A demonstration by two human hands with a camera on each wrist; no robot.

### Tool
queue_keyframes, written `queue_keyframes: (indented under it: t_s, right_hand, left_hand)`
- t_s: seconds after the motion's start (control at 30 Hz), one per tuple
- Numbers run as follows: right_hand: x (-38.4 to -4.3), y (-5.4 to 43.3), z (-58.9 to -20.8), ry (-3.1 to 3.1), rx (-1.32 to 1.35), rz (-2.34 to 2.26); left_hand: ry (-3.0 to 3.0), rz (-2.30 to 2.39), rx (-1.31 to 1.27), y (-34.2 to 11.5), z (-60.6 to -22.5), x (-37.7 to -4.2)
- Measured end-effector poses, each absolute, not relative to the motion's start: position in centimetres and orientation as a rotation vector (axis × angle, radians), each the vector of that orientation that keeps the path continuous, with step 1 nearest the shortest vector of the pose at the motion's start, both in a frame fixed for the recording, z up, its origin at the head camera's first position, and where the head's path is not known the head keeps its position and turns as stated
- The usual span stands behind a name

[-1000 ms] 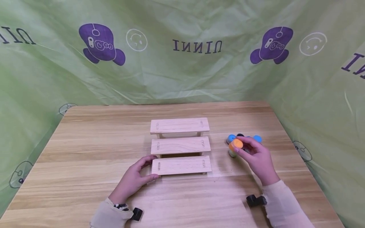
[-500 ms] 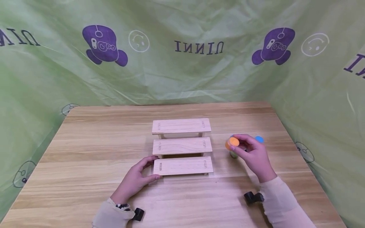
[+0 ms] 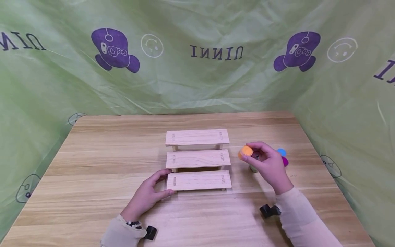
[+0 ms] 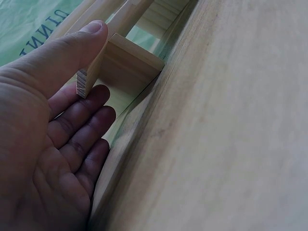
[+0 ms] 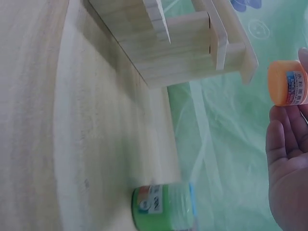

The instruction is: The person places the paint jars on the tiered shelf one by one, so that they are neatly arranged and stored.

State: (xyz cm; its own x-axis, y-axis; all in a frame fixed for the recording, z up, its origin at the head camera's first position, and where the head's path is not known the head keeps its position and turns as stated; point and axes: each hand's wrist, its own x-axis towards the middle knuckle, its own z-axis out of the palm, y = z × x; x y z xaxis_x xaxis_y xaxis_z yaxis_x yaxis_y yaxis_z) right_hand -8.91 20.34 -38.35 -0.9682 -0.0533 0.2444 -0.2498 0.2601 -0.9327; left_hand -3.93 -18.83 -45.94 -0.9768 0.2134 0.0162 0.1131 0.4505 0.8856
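A pale wooden three-tier display stand [image 3: 199, 180] is on the table, its steps rising toward the back. My left hand [image 3: 146, 195] holds the left end of its lowest tier, thumb at the front and index finger behind. In the left wrist view, the thumb lies along the board's end [image 4: 83, 83], with the other fingers loosely bent below. My right hand [image 3: 273, 168] pinches a small orange paint jar [image 5: 284, 83] between thumb and fingers, raised to the right of the stand. A printed label wraps the jar's side.
Below the right hand, a green paint jar [image 5: 168, 207] stands on the wooden table [image 3: 92, 164]. A blue lid [image 3: 282, 152] and a purple lid [image 3: 285, 161] show beyond the hand, which hides other jars. Green printed cloth [image 3: 216, 85] encloses the back and sides.
My right hand has lifted the orange jar away from the other jars and moved it left toward the stand. The left hand keeps its place at the lowest tier.
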Motion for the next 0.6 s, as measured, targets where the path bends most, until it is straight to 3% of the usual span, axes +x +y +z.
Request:
queue_keyframes:
  t_s: [0.6]
  right_hand:
    - [-10.2, 16.7, -37.4, -2.489, 0.469, 1.664]
  left_hand:
    - [2.617, 1.560, 0.331, -18.8, -46.1, -3.9]
